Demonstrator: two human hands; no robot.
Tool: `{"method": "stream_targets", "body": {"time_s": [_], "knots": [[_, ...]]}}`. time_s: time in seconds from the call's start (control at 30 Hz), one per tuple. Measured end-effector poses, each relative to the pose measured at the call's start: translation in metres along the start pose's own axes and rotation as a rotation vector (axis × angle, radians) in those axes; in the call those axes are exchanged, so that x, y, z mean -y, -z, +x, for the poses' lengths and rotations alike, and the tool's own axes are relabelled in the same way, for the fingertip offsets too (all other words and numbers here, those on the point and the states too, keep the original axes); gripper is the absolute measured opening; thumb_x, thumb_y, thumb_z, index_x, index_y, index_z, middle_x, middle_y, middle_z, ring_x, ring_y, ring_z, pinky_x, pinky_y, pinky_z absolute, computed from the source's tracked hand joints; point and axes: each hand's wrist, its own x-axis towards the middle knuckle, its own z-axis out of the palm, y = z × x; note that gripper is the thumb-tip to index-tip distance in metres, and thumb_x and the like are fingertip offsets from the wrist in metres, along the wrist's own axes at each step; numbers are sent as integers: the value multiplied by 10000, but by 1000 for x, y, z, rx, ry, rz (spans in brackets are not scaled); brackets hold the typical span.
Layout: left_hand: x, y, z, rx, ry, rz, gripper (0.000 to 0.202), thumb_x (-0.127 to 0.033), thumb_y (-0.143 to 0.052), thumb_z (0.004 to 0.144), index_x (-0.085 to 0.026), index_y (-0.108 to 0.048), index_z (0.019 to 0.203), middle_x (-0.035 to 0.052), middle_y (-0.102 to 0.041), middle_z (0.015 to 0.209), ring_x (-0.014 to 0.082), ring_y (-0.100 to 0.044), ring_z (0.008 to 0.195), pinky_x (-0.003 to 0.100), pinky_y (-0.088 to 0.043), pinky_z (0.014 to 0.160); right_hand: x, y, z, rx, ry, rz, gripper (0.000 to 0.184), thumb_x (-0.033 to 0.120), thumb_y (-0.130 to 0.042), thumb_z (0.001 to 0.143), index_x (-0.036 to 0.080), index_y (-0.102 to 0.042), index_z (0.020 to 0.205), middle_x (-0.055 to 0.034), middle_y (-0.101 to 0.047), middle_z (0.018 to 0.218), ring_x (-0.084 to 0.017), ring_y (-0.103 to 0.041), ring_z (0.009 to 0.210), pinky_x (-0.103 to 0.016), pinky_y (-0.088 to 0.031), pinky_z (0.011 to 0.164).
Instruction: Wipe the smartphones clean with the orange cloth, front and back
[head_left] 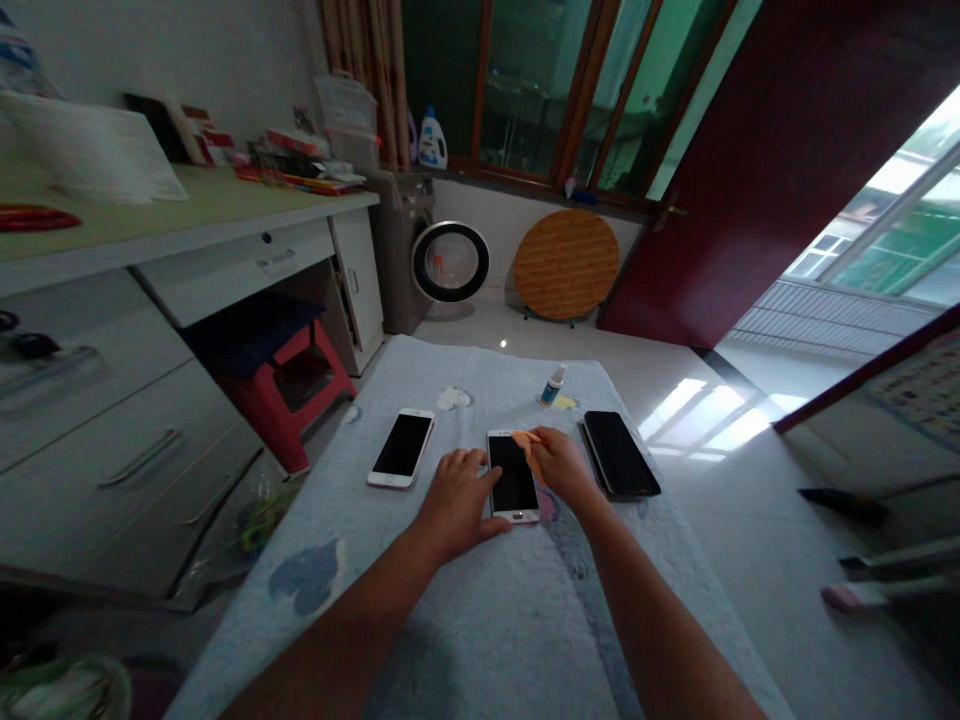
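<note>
Orange cloth (523, 440) pinched in right hand (556, 465) fingers, at far right corner of middle phone (516, 490). Phone lies screen-up on pale blue tablecloth (480, 640). Left hand (459, 500) spread, not clenched, at phone's left edge, thumb by near end. White-framed phone (403, 445) left, dark device (621, 455) right, spray bottle (553, 386) far.

Left hand (459, 500) on middle phone's (517, 488) left edge, orange cloth (526, 443) in right hand (559, 466)
</note>
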Motion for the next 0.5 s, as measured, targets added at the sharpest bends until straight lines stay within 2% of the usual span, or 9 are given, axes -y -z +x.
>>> {"method": "stream_targets", "body": {"time_s": [0.1, 0.2, 0.3, 0.5], "knots": [[2, -3, -1, 22, 21, -21, 663, -552, -705, 678, -235, -552, 1240, 123, -481, 1338, 339, -427, 1214, 471, -326, 1026, -7, 0, -25, 20, -117, 84, 237, 155, -421, 829, 154, -656, 800, -25, -621, 691, -137, -535, 637, -221, -314, 563], [2, -5, -1, 30, 16, -14, 673, -562, -679, 699, -227, -529, 1263, 124, -498, 1341, 335, -436, 1220, 467, -335, 1025, -10, -7, -41, -6, -122, 121, 218, 176, -422, 824, 167, -627, 751, -18, -610, 675, -135, -537, 638, -217, -311, 559], [1, -5, -1, 39, 2, -9, 678, -558, -673, 707, -210, -525, 1270, 123, -520, 1322, 327, -454, 1199, 451, -368, 1008, -13, -13, -46, -41, -134, 207, 217, 216, -422, 828, 172, -629, 780, -6, -591, 660, -132, -529, 622, -215, -325, 552], [-1, -6, 0, 55, -3, -8, 727, -572, -671, 709, -170, -513, 1294, 142, -526, 1312, 335, -457, 1198, 444, -373, 1020, -28, -17, -45, -5, -210, 534, 242, 292, -422, 830, 174, -628, 873, 30, -532, 614, -117, -485, 534, -202, -344, 477]]}}
